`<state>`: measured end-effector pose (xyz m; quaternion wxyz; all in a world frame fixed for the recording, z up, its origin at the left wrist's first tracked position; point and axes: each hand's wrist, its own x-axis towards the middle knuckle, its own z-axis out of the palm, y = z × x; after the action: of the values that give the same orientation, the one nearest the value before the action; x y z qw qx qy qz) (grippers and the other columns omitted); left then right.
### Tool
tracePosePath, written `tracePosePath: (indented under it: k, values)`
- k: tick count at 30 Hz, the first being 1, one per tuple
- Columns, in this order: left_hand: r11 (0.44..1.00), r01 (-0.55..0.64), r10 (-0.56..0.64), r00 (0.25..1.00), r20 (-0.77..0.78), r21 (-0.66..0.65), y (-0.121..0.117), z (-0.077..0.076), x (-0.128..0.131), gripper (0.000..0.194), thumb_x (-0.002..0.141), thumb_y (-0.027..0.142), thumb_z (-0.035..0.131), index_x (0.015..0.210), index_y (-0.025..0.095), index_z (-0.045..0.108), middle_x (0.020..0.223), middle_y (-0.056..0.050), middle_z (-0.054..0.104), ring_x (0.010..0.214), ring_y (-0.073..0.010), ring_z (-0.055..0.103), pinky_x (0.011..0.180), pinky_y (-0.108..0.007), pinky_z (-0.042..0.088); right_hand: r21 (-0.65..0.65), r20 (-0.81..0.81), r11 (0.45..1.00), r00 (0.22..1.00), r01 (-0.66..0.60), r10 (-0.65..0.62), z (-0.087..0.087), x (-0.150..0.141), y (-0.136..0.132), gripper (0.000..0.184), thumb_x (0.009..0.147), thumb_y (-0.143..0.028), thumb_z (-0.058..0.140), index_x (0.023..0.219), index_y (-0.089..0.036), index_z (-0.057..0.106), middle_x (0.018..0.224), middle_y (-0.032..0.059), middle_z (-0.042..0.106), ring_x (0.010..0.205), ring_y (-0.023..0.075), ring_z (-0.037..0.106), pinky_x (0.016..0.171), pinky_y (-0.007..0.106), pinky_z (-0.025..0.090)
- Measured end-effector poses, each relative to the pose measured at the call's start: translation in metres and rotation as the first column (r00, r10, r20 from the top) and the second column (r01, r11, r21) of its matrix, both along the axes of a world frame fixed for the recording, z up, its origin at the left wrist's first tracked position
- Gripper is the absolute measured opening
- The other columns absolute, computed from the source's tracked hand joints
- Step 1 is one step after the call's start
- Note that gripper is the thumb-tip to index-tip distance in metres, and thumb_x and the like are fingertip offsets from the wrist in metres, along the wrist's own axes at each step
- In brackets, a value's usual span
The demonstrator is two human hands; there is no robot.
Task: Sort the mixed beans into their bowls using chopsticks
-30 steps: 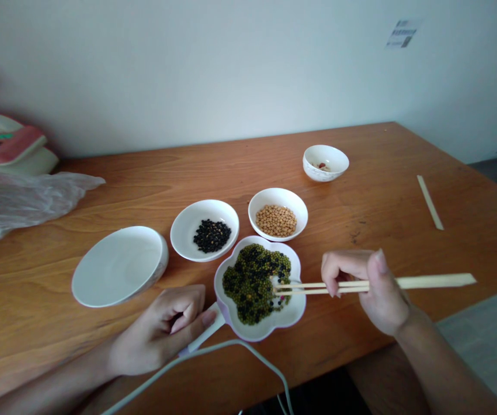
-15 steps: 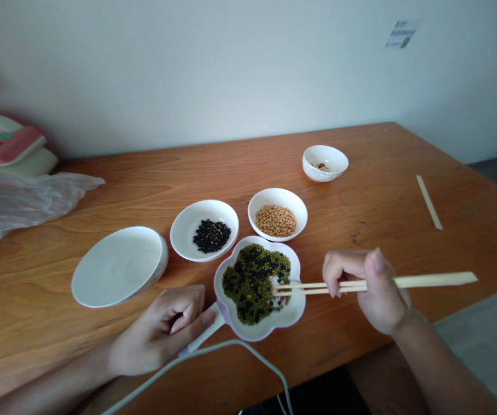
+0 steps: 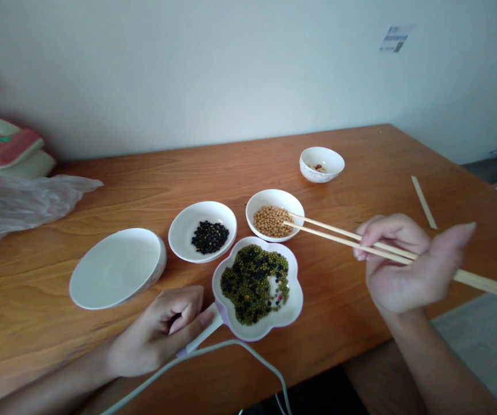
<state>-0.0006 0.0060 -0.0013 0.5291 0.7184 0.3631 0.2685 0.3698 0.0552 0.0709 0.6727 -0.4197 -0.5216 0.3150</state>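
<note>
My left hand point(image 3: 162, 331) is closed on the handle of a white flower-shaped dish point(image 3: 292, 305), its thumb along the top. Mixed green and black beans point(image 3: 252, 282) lie in the dish, with a bare patch at the right. In my right hand point(image 3: 404, 259) is a pair of chopsticks point(image 3: 335, 233). Their tips are slightly apart over the bowl point(image 3: 277, 199) of yellow soybeans point(image 3: 272, 222), at the right side of the pile. Whether a bean sits between the tips I cannot tell. Left of it stands a bowl point(image 3: 180, 230) of black beans point(image 3: 209, 236).
A large white bowl point(image 3: 114, 268) stands at the left. Farther back is a small bowl point(image 3: 321, 158) with a few bits inside. A pale strip point(image 3: 424, 202) lies at the right, a plastic bag point(image 3: 27, 199) at the left. A cable point(image 3: 231, 343) crosses the front edge.
My right hand has moved the chopsticks from the flower-shaped dish up to the soybean bowl, and the hand has turned more palm-up. My left hand stays on the handle.
</note>
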Motion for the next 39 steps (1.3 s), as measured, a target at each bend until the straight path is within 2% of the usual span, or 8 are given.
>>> tracePosePath:
  k: [5, 8, 10, 13, 17, 24, 32, 39]
  values:
    - [1.000, -0.003, 0.003, 1.000, 0.010, 0.006, 0.001, 0.001, 0.001, 0.041, 0.106, 0.014, 0.055, 0.073, 0.021, 0.032, 0.072, 0.004, 0.043, 0.064, -0.0096, 0.038, 0.058, -0.021, 0.038, -0.033, 0.051, 0.999, 0.999, -0.016, 0.018, 0.011, 0.000, -0.008, 0.076, 0.106, -0.071, 0.028, 0.065, -0.024, 0.071, 0.057, 0.0035, 0.059, 0.056, 0.0171, 0.055, 0.054, 0.034, 0.041]
    - [1.000, -0.008, 0.008, 1.000, 0.024, -0.005, 0.001, 0.002, 0.003, 0.042, 0.106, 0.014, 0.056, 0.072, 0.021, 0.032, 0.072, 0.004, 0.045, 0.062, -0.0087, 0.040, 0.057, -0.020, 0.038, -0.141, 0.124, 0.982, 0.982, -0.125, 0.142, 0.023, 0.001, -0.014, 0.075, 0.108, -0.069, 0.027, 0.065, -0.025, 0.070, 0.056, 0.0032, 0.058, 0.058, 0.0182, 0.054, 0.057, 0.034, 0.040]
    - [1.000, -0.007, 0.008, 0.999, 0.036, -0.009, 0.001, 0.003, 0.003, 0.041, 0.105, 0.014, 0.057, 0.072, 0.021, 0.033, 0.072, 0.004, 0.046, 0.061, -0.0081, 0.041, 0.056, -0.020, 0.039, -0.248, 0.230, 0.946, 0.936, -0.207, 0.265, 0.033, 0.000, -0.018, 0.076, 0.108, -0.068, 0.023, 0.064, -0.025, 0.067, 0.058, 0.0028, 0.057, 0.060, 0.0181, 0.053, 0.059, 0.035, 0.039]
    - [1.000, -0.014, 0.014, 0.999, 0.052, -0.017, 0.001, 0.004, 0.005, 0.041, 0.104, 0.014, 0.058, 0.072, 0.020, 0.034, 0.072, 0.004, 0.046, 0.059, -0.0076, 0.042, 0.055, -0.020, 0.039, -0.350, 0.420, 0.891, 0.801, -0.290, 0.426, 0.046, -0.002, -0.024, 0.075, 0.109, -0.067, 0.020, 0.067, -0.024, 0.063, 0.064, 0.0022, 0.058, 0.062, 0.0173, 0.053, 0.062, 0.035, 0.038]
    - [0.999, -0.009, 0.011, 0.998, 0.063, -0.038, 0.001, 0.002, 0.005, 0.041, 0.105, 0.014, 0.057, 0.072, 0.021, 0.034, 0.072, 0.005, 0.046, 0.059, -0.0075, 0.043, 0.055, -0.020, 0.040, -0.372, 0.522, 0.872, 0.705, -0.319, 0.480, 0.055, -0.007, -0.031, 0.067, 0.112, -0.060, 0.021, 0.073, -0.023, 0.062, 0.065, 0.0003, 0.058, 0.059, 0.0153, 0.050, 0.061, 0.034, 0.037]
    - [1.000, 0.006, -0.005, 0.997, 0.082, -0.014, 0.002, 0.002, 0.005, 0.041, 0.104, 0.011, 0.057, 0.072, 0.021, 0.033, 0.072, 0.005, 0.046, 0.060, -0.0073, 0.045, 0.057, -0.020, 0.042, -0.465, 0.567, 0.851, 0.655, -0.246, 0.499, 0.046, -0.005, -0.039, 0.064, 0.113, -0.058, 0.023, 0.075, -0.022, 0.060, 0.063, -0.0006, 0.054, 0.060, 0.0135, 0.052, 0.060, 0.031, 0.036]
    - [0.999, -0.016, 0.017, 0.998, 0.062, -0.029, 0.002, 0.001, 0.005, 0.043, 0.104, 0.014, 0.059, 0.071, 0.020, 0.032, 0.071, 0.006, 0.043, 0.059, -0.0069, 0.041, 0.055, -0.019, 0.041, -0.461, 0.473, 0.839, 0.720, -0.288, 0.507, 0.035, -0.004, -0.051, 0.064, 0.114, -0.054, 0.022, 0.076, -0.022, 0.062, 0.067, 0.0001, 0.057, 0.065, 0.0140, 0.056, 0.063, 0.030, 0.040]
    - [0.999, -0.040, 0.043, 0.994, 0.098, -0.036, 0.000, 0.007, 0.010, 0.044, 0.105, 0.016, 0.060, 0.071, 0.020, 0.032, 0.071, 0.006, 0.041, 0.057, -0.0053, 0.043, 0.054, -0.018, 0.042, -0.418, 0.410, 0.863, 0.789, -0.282, 0.457, 0.009, -0.003, -0.066, 0.061, 0.114, -0.050, 0.024, 0.079, -0.022, 0.065, 0.072, 0.0027, 0.059, 0.067, 0.0174, 0.056, 0.064, 0.032, 0.042]
